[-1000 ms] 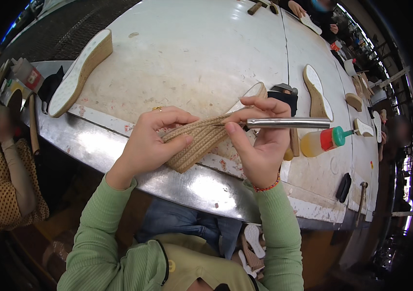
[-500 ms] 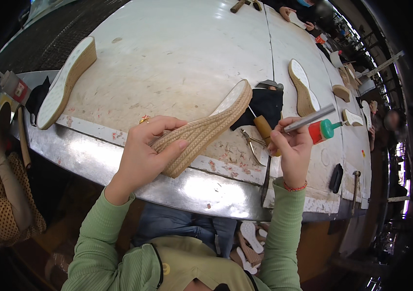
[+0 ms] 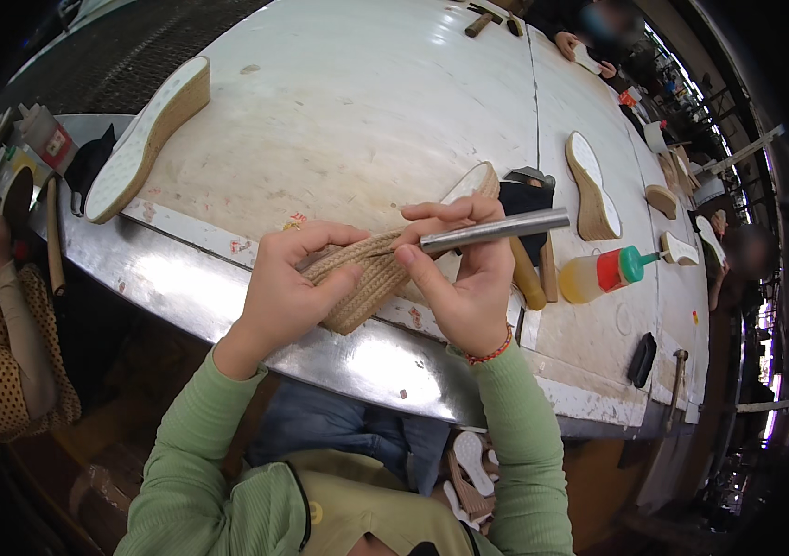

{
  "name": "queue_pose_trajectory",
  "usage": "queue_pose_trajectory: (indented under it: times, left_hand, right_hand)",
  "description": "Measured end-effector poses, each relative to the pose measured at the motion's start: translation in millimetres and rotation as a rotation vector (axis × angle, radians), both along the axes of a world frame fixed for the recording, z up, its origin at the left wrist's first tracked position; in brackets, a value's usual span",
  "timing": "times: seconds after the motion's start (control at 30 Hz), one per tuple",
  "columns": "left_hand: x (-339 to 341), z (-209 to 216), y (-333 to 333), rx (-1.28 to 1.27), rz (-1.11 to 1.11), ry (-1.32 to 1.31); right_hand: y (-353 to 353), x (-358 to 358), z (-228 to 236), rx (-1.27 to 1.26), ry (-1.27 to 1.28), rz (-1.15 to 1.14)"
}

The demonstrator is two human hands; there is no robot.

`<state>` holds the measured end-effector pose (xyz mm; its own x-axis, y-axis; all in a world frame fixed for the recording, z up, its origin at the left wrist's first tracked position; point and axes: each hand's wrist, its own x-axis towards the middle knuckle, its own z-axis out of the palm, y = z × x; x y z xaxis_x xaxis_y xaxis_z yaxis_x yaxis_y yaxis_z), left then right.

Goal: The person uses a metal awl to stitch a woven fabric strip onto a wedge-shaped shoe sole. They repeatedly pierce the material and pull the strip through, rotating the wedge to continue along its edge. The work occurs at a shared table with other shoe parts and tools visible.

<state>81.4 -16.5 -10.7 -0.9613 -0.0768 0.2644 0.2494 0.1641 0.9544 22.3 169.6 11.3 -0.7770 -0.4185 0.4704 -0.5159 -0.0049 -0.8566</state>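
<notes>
My left hand (image 3: 297,278) grips the thick end of a wedge shoe sole (image 3: 369,295) with a braided rope side, thumb on the near face and fingers over the far edge. The sole lies slantwise above the table's front edge, its thin white-topped end pointing away to the right. Closed round a grey metal rod-shaped tool (image 3: 506,229), my right hand (image 3: 469,283) is up against the sole's braided side. The tool's rear end sticks out to the right; its working tip is hard to make out at the braid. Part of the sole is hidden behind my right fingers.
Right of my hands stand a squeeze bottle (image 3: 594,275) with a green cap and a wooden tool handle (image 3: 526,278) beside black cloth (image 3: 532,199). Wedge soles lie at left (image 3: 158,134) and right (image 3: 591,190). A hammer (image 3: 678,380) rests farther right. Co-workers sit nearby.
My right hand has moved left from beside the bottle to the sole, carrying the metal tool. The left hand still holds the sole. The view has shifted slightly.
</notes>
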Motion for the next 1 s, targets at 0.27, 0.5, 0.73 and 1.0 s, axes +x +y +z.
queue_pose_trajectory:
  times: [0.27, 0.5, 0.73, 1.0]
  left_hand:
    - [-3.9, -5.4, 5.5, 0.003, 0.042, 0.047]
    - [-4.5, -7.1, 7.7, 0.055, 0.049, 0.021]
    - [-3.8, -6.9, 5.8, 0.104, 0.023, -0.026]
    - [-1.7, -1.8, 3.4, 0.09, 0.006, -0.029]
  right_hand:
    - [3.9, -8.9, -15.2, 0.074, 0.177, -0.015]
    - [4.2, -7.9, -14.0, 0.136, 0.168, -0.014]
    - [-5.5, -0.1, -12.8, 0.102, 0.067, -0.098]
    - [-6.6, -4.8, -20.1, -0.209, -0.046, 0.019]
